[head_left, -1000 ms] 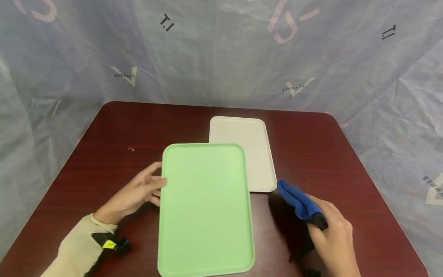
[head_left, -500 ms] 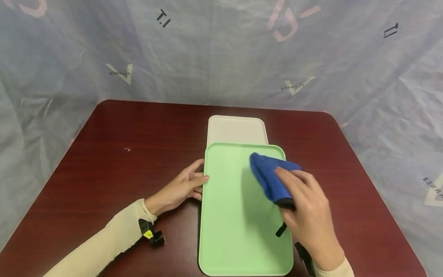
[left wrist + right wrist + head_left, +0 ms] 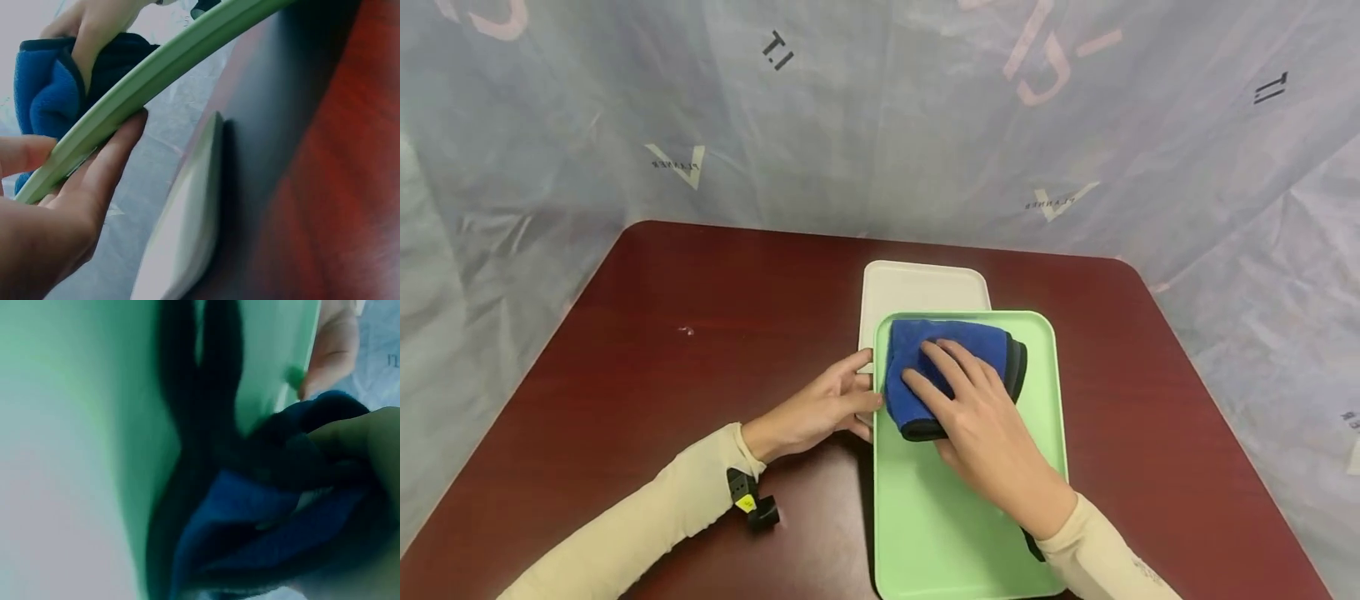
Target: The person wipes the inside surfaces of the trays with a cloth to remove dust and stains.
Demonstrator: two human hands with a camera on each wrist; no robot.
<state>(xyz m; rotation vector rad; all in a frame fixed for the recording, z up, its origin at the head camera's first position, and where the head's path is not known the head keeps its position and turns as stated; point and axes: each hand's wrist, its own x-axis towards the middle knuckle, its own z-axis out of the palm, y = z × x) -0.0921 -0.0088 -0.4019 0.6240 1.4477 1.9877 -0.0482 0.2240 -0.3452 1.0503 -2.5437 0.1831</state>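
Observation:
A light green tray [image 3: 955,517] is raised above the table, overlapping a white tray from the head view. My left hand [image 3: 820,408] grips its left edge, the thumb on the rim and the other fingers underneath, as the left wrist view shows. On the upper part of the green tray lies a folded blue cloth [image 3: 910,404] with black edging. My right hand [image 3: 985,425] holds this cloth against the tray's surface, fingers spread over its top. In the right wrist view the cloth [image 3: 250,494] is dark and blurred, and part of that hand is cut off.
The white tray [image 3: 917,286] lies on the dark red table [image 3: 715,283], partly covered by the green one in the head view. A small shiny speck [image 3: 686,331] is on the table at left. Grey printed sheeting [image 3: 820,125] hangs behind the table.
The left hand has carried the green tray to the right. The right hand has brought the blue cloth from the right side over the tray and onto its upper left part.

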